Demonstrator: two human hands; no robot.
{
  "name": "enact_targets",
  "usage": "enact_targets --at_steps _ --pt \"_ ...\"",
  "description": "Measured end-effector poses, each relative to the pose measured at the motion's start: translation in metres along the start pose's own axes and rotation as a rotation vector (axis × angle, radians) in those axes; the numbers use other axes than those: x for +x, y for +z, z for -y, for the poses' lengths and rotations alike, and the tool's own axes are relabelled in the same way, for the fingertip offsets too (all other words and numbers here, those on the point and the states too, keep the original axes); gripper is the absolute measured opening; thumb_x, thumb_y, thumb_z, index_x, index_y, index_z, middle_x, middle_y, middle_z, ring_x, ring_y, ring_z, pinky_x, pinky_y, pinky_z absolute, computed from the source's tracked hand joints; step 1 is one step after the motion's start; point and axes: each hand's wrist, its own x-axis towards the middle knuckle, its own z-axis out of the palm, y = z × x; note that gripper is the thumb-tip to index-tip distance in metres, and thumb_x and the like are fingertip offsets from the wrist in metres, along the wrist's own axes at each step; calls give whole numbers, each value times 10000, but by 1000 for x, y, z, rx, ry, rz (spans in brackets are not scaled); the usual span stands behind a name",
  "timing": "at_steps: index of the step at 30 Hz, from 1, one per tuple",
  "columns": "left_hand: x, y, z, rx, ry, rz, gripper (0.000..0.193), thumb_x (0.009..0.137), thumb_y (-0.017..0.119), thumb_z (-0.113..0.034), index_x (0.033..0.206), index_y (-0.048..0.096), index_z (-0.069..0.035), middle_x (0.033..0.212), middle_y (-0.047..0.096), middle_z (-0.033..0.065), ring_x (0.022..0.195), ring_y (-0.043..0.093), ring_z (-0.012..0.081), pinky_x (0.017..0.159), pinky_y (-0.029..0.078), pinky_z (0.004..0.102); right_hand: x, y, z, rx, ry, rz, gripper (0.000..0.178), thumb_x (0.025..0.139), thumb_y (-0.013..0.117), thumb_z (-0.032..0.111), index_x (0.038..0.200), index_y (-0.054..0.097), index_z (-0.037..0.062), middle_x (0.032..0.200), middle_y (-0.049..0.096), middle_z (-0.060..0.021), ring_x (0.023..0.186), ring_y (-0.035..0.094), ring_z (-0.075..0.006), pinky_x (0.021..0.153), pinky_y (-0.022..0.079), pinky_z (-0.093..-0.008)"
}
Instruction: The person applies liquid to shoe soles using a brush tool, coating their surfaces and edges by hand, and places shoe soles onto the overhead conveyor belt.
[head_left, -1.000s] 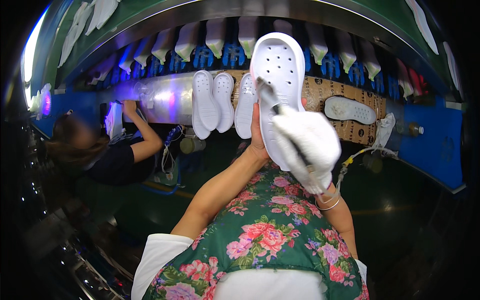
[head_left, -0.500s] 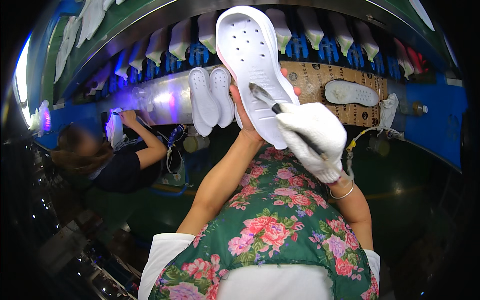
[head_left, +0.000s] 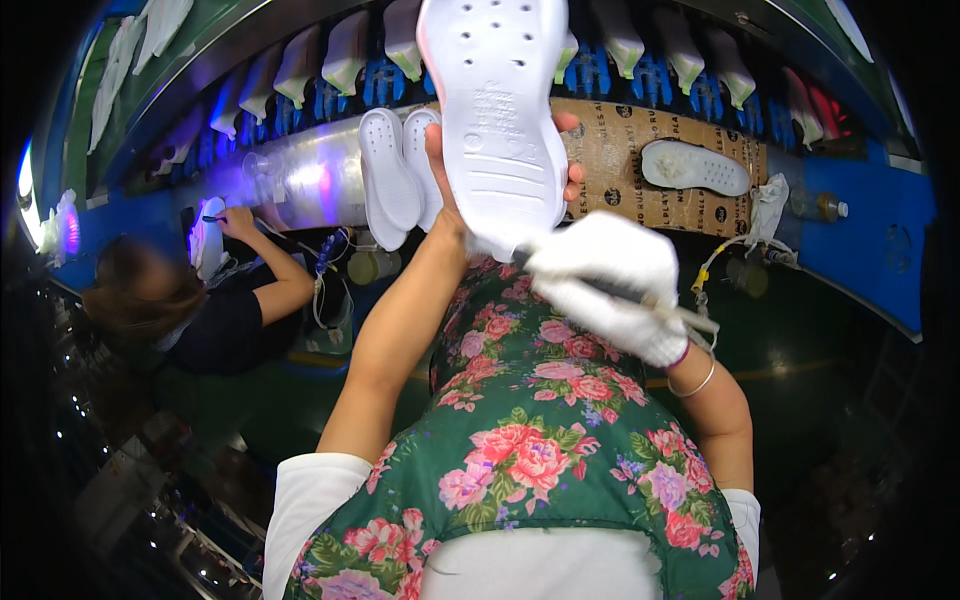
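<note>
A large white shoe sole [head_left: 503,140], with small holes in its upper part and grooves lower down, is held up in front of me. My bare left hand [head_left: 446,195] grips it from behind, its thumb at the left edge and fingertips curling round the right. In a white knitted glove, my right hand [head_left: 612,270] is closed round a brush [head_left: 522,258] with a long handle. The bristles are blurred at the sole's lower end. Behind the held sole, two white soles [head_left: 385,180] lie side by side on the metal bench.
Cardboard [head_left: 608,130] covers part of the bench, with a dark-edged sole [head_left: 695,167] on it. A white cloth [head_left: 768,205] and a bottle [head_left: 825,206] are at right. Shoe forms [head_left: 346,60] line the back. A co-worker [head_left: 225,320] handles a sole at left.
The held sole has moved up and stands straighter in view. My right hand has drawn the brush down from the sole's middle to its lower end.
</note>
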Motion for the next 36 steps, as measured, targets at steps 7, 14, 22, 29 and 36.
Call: enact_targets --at_steps 7,14,22,29,36 --pt "21 7 -11 40 -35 116 1069 743 627 -798 1486 449 -50 1315 527 260 889 584 411 698 519 470 -13 9 9 -125 -114 122 327 722 820 35 1036 761 110 1018 751 -109 824 712 -276 718 552 -364" --pt "31 12 -21 -3 -187 162 1029 754 655 -746 1480 450 -46 1290 501 326 909 618 424 654 527 399 -17 13 0 -426 -306 50 326 727 769 58 1053 755 48 1040 741 -149 837 718 -293 688 566 -383" --pt "32 13 -26 180 -167 85 956 788 649 -701 1483 467 -70 1292 522 338 936 640 465 697 583 422 -18 12 6 -181 -45 1 326 752 820 15 1061 754 93 1003 747 -119 821 706 -282 717 552 -366" --pt "28 5 -25 107 -126 75 1121 714 642 -816 1468 439 -12 1175 499 215 961 561 372 716 496 428 -15 14 9 -7 205 -76 222 792 799 6 1011 766 26 1002 761 -127 863 724 -231 787 565 -326" --pt "-15 5 24 -51 44 -342 792 974 369 -618 1507 425 -35 1263 628 272 1010 692 413 852 592 556 14 -30 -15 -417 23 -194 208 800 786 -1 1004 767 39 983 764 -109 854 725 -225 772 561 -314"
